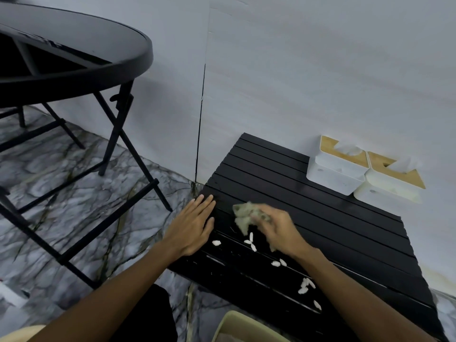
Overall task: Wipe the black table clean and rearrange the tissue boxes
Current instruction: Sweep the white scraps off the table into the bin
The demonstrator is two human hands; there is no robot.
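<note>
A low black slatted table (308,213) stands against the wall. My left hand (195,225) lies flat and open on its left edge. My right hand (278,228) is closed on a crumpled greyish cloth (244,213) pressed to the tabletop. Several small white scraps (250,241) lie scattered on the slats near the front. Two white tissue boxes with wooden lids sit at the table's far right: one (338,166) to the left, the other (392,181) touching it on the right.
A round black folding table (74,60) stands to the left on the grey marble floor (74,181). A pale green bin's rim (237,324) shows below the table's front edge. The white wall (296,70) runs behind.
</note>
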